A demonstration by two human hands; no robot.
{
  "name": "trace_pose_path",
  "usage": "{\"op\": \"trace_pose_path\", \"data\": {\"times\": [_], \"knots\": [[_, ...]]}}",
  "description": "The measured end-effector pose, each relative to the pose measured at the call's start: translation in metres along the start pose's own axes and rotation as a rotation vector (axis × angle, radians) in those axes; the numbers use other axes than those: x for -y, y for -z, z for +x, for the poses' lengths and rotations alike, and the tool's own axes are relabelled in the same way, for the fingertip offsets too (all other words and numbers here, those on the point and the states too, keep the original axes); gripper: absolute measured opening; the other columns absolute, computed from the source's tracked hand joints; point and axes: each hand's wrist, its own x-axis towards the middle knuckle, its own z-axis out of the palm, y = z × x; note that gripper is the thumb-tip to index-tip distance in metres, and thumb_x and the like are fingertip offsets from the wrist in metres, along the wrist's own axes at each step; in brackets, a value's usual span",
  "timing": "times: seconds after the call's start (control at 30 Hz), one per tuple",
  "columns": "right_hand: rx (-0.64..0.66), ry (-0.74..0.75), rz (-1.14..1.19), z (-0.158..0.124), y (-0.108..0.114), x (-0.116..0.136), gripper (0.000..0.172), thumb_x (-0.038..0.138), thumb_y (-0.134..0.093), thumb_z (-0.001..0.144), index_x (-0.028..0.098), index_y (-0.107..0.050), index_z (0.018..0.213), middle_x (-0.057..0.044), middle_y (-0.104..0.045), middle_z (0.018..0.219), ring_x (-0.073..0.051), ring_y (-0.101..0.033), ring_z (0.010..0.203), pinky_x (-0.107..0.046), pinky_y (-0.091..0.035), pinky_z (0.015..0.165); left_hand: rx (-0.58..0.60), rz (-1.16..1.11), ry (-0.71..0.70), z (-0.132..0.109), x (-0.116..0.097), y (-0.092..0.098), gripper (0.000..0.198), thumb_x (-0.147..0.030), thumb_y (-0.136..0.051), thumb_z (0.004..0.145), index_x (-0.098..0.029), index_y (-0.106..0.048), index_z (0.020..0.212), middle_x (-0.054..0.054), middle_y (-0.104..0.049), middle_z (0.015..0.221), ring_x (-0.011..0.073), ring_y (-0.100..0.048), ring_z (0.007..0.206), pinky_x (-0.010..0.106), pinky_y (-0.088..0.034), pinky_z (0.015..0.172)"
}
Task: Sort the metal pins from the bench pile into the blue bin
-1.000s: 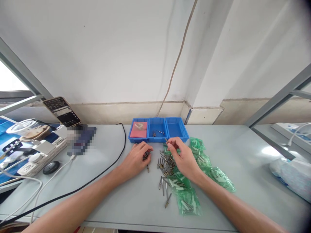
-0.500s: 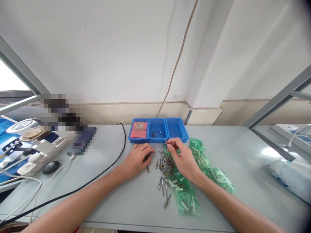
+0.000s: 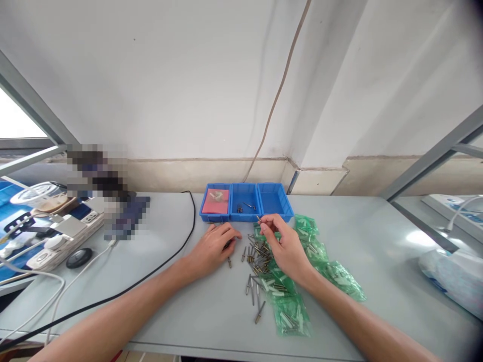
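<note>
Between thumb and fingertips, my right hand [image 3: 281,244] pinches a small metal bolt [image 3: 258,219] just in front of the blue bins. My left hand [image 3: 216,249] rests on the table with fingers curled together; something dark shows beneath them, mostly hidden. A loose bolt [image 3: 229,262] lies by its thumb. Between the hands spreads a pile of bolts [image 3: 260,256] with brass-coloured collars, and a few lie apart nearer me. Green plastic packets [image 3: 292,314] with bolts and white pieces lie under and beside my right hand. Several bolts sit in the middle bin [image 3: 244,191].
The left bin [image 3: 202,206] holds a pink card and a small clear bag; the right bin [image 3: 273,201] stands beside the middle one. A black cable [image 3: 162,271] crosses the table at left, near a round black object [image 3: 79,258] and power strips [image 3: 68,246].
Both hands hold almost the same pose and place. The left fingers have closed slightly over the dark thing beneath them, and the view has shifted a little.
</note>
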Motion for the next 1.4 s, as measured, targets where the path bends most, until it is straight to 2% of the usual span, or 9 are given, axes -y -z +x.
{"op": "trace_pose_path", "data": {"times": [0.43, 0.87, 0.97, 1.17, 1.4], "knots": [[0.004, 0.002, 0.009, 0.0, 0.0, 0.001, 0.018, 0.038, -0.05, 0.111, 0.025, -0.063, 0.11, -0.003, -0.07, 0.092, -0.023, -0.067, 0.087, -0.033, -0.051, 0.082, 0.009, 0.014, -0.007, 0.0, 0.0, 0.001, 0.015, -0.015, -0.054, 0.108, -0.023, -0.062, 0.117, 0.003, -0.067, 0.105, 0.021, -0.062, 0.093, 0.036, -0.039, 0.085], [-0.016, 0.011, 0.006, -0.001, 0.002, 0.002, 0.016, 0.035, -0.05, 0.111, 0.024, -0.062, 0.11, -0.001, -0.068, 0.09, -0.02, -0.063, 0.083, -0.031, -0.049, 0.079, 0.03, -0.069, 0.009, 0.001, -0.002, 0.005, 0.01, -0.026, -0.055, 0.112, -0.022, -0.064, 0.115, 0.004, -0.068, 0.111, 0.0219, -0.058, 0.097, 0.036, -0.04, 0.089], [-0.015, 0.016, -0.014, -0.002, 0.002, 0.003, 0.015, 0.035, -0.051, 0.11, 0.024, -0.062, 0.108, -0.002, -0.068, 0.093, -0.02, -0.063, 0.084, -0.031, -0.048, 0.079, 0.043, -0.073, -0.023, 0.001, -0.006, 0.009, 0.014, -0.029, -0.055, 0.111, -0.022, -0.066, 0.117, 0.006, -0.068, 0.114, 0.0226, -0.057, 0.099, 0.037, -0.039, 0.091], [-0.031, 0.021, -0.046, -0.002, 0.003, 0.006, 0.015, 0.034, -0.05, 0.11, 0.024, -0.061, 0.107, -0.002, -0.068, 0.095, -0.02, -0.061, 0.085, -0.032, -0.047, 0.078, 0.077, -0.083, -0.132, 0.0, -0.01, 0.013, 0.033, -0.05, -0.071, 0.102, -0.027, -0.071, 0.126, 0.007, -0.066, 0.123, 0.0247, -0.057, 0.109, 0.041, -0.038, 0.1], [-0.03, 0.023, -0.038, -0.003, 0.002, 0.003, 0.014, 0.034, -0.05, 0.11, 0.025, -0.06, 0.107, -0.002, -0.068, 0.095, -0.02, -0.061, 0.085, -0.032, -0.047, 0.079, 0.084, -0.079, -0.186, 0.0, -0.007, 0.009, 0.029, -0.048, -0.066, 0.106, -0.028, -0.074, 0.125, 0.006, -0.072, 0.12, 0.0238, -0.056, 0.109, 0.04, -0.038, 0.098]]}}
